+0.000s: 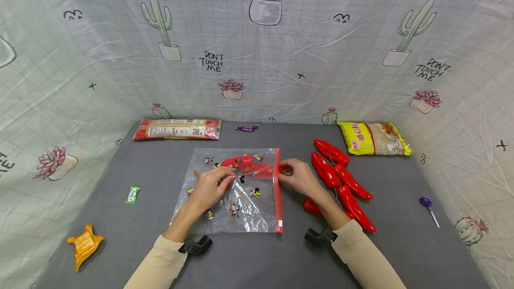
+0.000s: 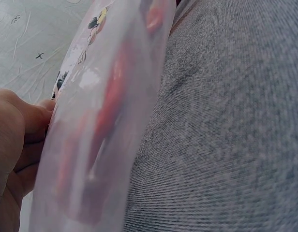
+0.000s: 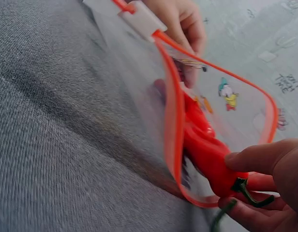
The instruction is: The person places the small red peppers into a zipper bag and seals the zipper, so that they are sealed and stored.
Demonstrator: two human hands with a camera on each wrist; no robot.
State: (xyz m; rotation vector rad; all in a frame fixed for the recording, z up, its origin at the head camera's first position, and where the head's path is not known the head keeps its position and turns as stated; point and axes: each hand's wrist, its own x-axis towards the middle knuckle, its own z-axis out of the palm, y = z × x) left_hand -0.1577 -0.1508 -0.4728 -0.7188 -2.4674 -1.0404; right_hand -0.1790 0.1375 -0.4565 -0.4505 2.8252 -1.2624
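From my remote seat I start at the far left of the grey, ribbed-cloth bench [image 1: 289, 262]: a crumpled orange foil packet [image 1: 86, 245] and a small green-and-white wrapped sweet [image 1: 132, 194], both well apart from the work. Further right, my left grip [image 1: 209, 187] pinches the film of a clear plastic zip bag printed with cartoon figures [image 1: 250, 217], thumb against fingers. Inside, under the film, lies a glossy red pepper shape [image 1: 242, 159], partly blurred by the plastic.

At the bag's right end, its red-edged mouth gapes. My right grip [image 1: 299, 176] pinches a long, glossy red pepper with a green stem [image 3: 209, 154] near the stem end; its body is inside the bag, the stem end at the opening. Right of that, more loose red peppers [image 1: 325, 171] lie on the bench, some touching, with a lollipop in purple wrapping [image 1: 426, 201] beyond.

I judge the step in hand to be feeding this pepper into the bag. The next move calls for the left grip to steady the film while the right pushes the stem past the rim, then lets go without dragging the pepper back.
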